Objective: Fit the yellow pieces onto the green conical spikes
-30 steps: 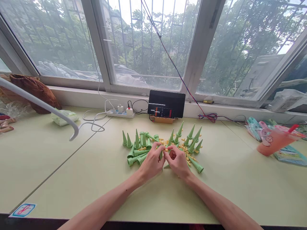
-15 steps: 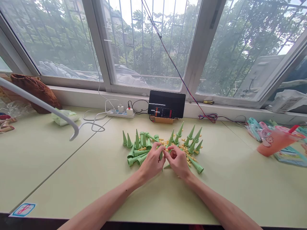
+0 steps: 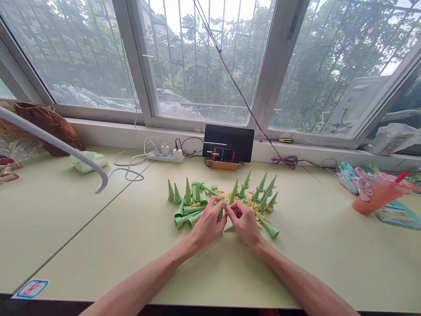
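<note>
A heap of green plastic cones (image 3: 194, 206) and small yellow parts (image 3: 252, 204) lies on the pale green table (image 3: 138, 245). Some cones stand upright, others lie flat. My left hand (image 3: 208, 224) is curled round a green cone (image 3: 220, 214), held upright between both hands. My right hand (image 3: 244, 223) pinches at the cone's top with thumb and forefinger; what it pinches is too small to name. Both hands meet just in front of the heap.
A phone on a stand (image 3: 225, 157) and a dark screen (image 3: 229, 139) sit at the window sill, with a power strip (image 3: 166, 155) and cables to the left. A pink drink cup (image 3: 378, 194) stands far right. A white curved hook (image 3: 82, 163) reaches in from the left.
Hardly anything differs; the fingers of both hands shift slightly around the cone while the hands stay in the same place.
</note>
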Action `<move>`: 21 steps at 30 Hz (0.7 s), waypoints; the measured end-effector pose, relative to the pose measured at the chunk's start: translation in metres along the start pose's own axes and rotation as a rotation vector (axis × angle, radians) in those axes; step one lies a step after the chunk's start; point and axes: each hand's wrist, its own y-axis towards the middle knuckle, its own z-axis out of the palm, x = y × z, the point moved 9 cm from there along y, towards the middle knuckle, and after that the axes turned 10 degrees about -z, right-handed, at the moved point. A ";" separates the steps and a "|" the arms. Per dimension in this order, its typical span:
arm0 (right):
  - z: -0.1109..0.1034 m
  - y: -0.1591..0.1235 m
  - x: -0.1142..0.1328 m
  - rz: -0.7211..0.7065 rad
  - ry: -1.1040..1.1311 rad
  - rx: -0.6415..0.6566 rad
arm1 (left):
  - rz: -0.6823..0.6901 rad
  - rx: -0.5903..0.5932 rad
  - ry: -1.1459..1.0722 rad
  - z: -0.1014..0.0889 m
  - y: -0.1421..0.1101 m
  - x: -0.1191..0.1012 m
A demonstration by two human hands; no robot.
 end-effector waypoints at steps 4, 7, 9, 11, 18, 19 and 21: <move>-0.001 0.000 0.004 -0.005 -0.014 0.006 | 0.003 -0.009 0.004 -0.001 0.002 0.000; 0.000 0.000 0.006 -0.019 -0.015 0.025 | 0.004 -0.014 0.008 -0.001 0.002 0.000; 0.000 0.000 0.005 -0.023 -0.019 0.022 | 0.007 -0.014 0.007 -0.001 0.000 0.000; 0.000 0.001 0.004 -0.023 -0.018 0.016 | 0.006 -0.008 0.003 0.000 0.000 0.000; 0.000 0.000 0.000 -0.005 -0.037 0.008 | 0.000 -0.002 -0.010 0.000 0.000 0.000; 0.000 0.000 0.001 -0.003 -0.038 0.009 | 0.002 -0.003 -0.008 0.000 0.000 -0.001; 0.001 0.000 0.001 -0.004 -0.037 0.019 | 0.007 -0.012 0.000 -0.001 0.000 -0.001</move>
